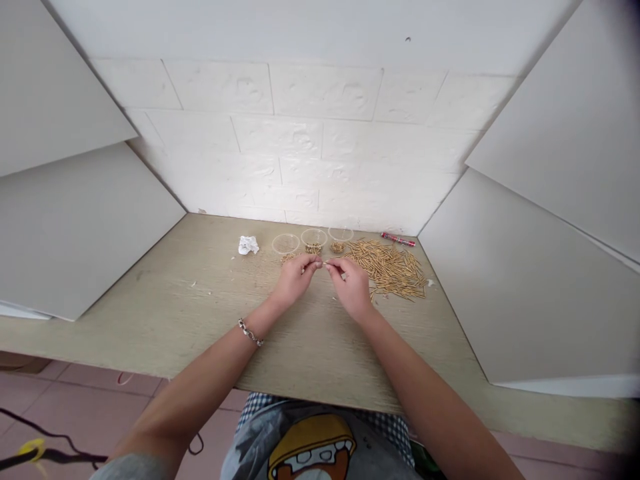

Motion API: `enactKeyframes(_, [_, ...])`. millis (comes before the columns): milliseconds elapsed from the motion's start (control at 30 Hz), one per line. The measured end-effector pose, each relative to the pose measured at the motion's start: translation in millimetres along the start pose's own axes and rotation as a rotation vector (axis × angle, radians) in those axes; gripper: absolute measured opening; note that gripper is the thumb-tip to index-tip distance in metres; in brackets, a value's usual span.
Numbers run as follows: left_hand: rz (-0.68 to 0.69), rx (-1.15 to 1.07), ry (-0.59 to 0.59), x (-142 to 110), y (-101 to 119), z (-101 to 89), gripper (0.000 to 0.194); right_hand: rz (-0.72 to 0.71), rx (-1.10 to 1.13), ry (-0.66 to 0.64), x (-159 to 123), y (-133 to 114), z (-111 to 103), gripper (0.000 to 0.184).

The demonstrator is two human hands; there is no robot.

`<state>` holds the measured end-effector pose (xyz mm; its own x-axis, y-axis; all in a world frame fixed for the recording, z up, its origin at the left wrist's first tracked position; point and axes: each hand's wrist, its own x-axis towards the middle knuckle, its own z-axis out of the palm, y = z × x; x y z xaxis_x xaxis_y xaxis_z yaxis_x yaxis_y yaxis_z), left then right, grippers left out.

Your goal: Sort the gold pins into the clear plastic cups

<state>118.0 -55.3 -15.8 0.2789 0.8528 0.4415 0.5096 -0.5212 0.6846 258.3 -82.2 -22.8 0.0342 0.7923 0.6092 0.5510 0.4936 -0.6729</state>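
Note:
My left hand and my right hand meet above the middle of the wooden table. Both are pinched, fingertips almost touching, on a tiny pale piece too small to name. A heap of thin golden sticks lies just right of my right hand. Behind my hands stand three clear plastic cups in a row: the left cup, the middle cup and the right cup, each with some small golden bits at its base. A bracelet sits on my left wrist.
A crumpled white paper lies left of the cups. A red pen rests by the back wall. White panels close in the table on both sides. A black cable with yellow tape lies on the floor at lower left.

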Motion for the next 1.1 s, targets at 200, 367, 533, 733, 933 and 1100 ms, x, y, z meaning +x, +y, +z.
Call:
enactKeyframes(200, [0.000, -0.006, -0.006, 0.1, 1.4, -1.5, 0.018, -0.026, -0.010, 0.006, 0.8, -0.1, -0.8, 0.014])
enactKeyframes(367, [-0.001, -0.017, -0.007, 0.4, 1.9, -2.3, 0.018, -0.040, -0.007, -0.021, 2.2, -1.3, -1.8, 0.013])
enactKeyframes(533, [-0.008, -0.022, -0.014, 0.9, 1.0, -1.8, 0.018, -0.008, 0.039, -0.037, 2.0, 0.5, -1.7, 0.014])
enactKeyframes(733, [-0.009, -0.049, -0.033, 0.8, 4.7, -2.4, 0.017, 0.103, 0.063, -0.013, 2.6, -0.5, -3.4, 0.013])
enactKeyframes(933, [-0.080, -0.126, -0.062, 0.1, 4.7, -1.1, 0.019, 0.143, 0.101, -0.053, 4.1, -4.4, -6.5, 0.017])
enactKeyframes(1100, [-0.099, -0.280, -0.131, -0.5, 4.4, 0.4, 0.020, 0.336, 0.284, -0.171, 2.3, 5.2, 1.2, 0.027])
